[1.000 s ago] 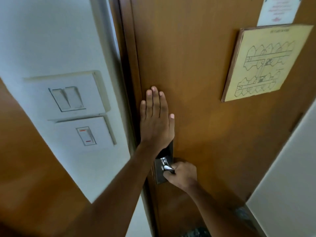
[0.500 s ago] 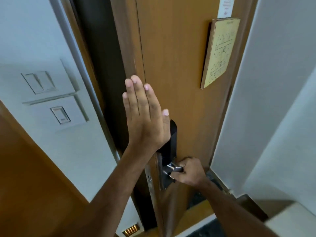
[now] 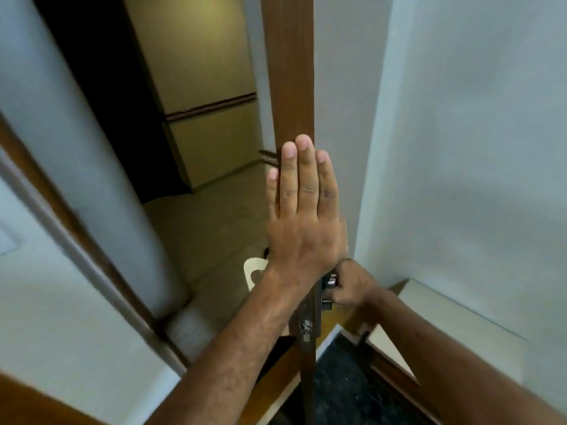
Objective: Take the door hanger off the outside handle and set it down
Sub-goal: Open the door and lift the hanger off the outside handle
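Corridor beyond door (image 3: 288,72) — right hand (image 3: 352,285) grips handle (image 3: 330,281).

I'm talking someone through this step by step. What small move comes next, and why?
Probably swing the flat, open left hand around the door edge and down to the pale hanger peeking out behind its wrist, since the right hand already grips the inside handle.

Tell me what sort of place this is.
Probably a hotel or apartment room doorway. A brown wooden door stands open onto a beige corridor wall with a dark rail, and a cream card door hanger shows beyond the left hand.
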Demonstrator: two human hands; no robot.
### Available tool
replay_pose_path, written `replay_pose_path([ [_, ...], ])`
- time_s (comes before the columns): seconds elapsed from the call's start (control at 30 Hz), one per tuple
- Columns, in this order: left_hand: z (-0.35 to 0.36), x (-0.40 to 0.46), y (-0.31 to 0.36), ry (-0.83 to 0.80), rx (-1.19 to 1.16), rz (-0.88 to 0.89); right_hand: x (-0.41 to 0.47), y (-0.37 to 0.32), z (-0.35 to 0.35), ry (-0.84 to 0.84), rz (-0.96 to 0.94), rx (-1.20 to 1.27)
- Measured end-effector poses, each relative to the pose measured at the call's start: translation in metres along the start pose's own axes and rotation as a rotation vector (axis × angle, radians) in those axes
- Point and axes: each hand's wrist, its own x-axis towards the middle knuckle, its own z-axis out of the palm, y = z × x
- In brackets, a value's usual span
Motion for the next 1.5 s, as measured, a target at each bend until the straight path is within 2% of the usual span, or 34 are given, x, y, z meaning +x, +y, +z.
replay_pose_path([
  [0.13,0.017,0.006,0.029,-0.013,-0.099,0.049,-0.013,0.011,-0.022,0.057,0.07,-0.33],
  [0.2,0.03,0.005,0.038,-0.003,-0.13,0.093,-0.017,0.022,-0.025,0.1,0.098,-0.411],
  [0.3,0.056,0.007,0.059,0.04,-0.221,0.104,-0.024,0.029,-0.03,0.21,0.198,-0.353],
  [0.37,0.067,0.012,0.075,0.071,-0.267,0.032,-0.026,0.026,-0.034,0.268,0.28,-0.23],
  [0.47,0.074,0.013,0.087,0.068,-0.316,0.047,-0.034,0.027,-0.039,0.29,0.327,-0.152],
  [0.57,0.068,0.01,0.086,0.053,-0.368,0.133,-0.04,0.028,-0.04,0.266,0.326,-0.173],
  [0.67,0.051,0.016,0.086,0.028,-0.462,0.139,-0.048,0.025,-0.038,0.264,0.334,-0.206],
  [0.8,0.033,0.006,0.056,-0.106,-0.665,0.214,-0.054,0.024,-0.03,0.265,0.285,-0.443],
  [0.87,0.033,-0.018,0.032,-0.216,-0.716,0.097,-0.055,0.024,-0.027,0.259,0.276,-0.548],
  [0.97,0.043,-0.061,-0.008,-0.505,-0.666,-0.205,-0.058,0.021,-0.026,0.25,0.33,-0.582],
  [1.03,0.054,-0.088,-0.031,-0.713,-0.685,-0.452,-0.059,0.018,-0.026,0.237,0.362,-0.596],
  [1.1,0.061,-0.111,-0.048,-0.894,-0.812,-0.763,-0.059,0.015,-0.025,0.236,0.379,-0.626],
  [1.2,0.06,-0.141,-0.058,-1.02,-1.051,-1.172,-0.06,0.014,-0.025,0.259,0.368,-0.637],
  [1.27,0.055,-0.16,-0.062,-1.101,-1.092,-1.228,-0.059,0.014,-0.025,0.255,0.36,-0.663],
  [1.33,0.052,-0.173,-0.061,-1.168,-1.09,-1.174,-0.06,0.014,-0.025,0.255,0.371,-0.674],
  [1.5,0.064,-0.191,-0.052,-1.215,-0.973,-1.111,-0.06,0.011,-0.024,0.29,0.359,-0.606],
])
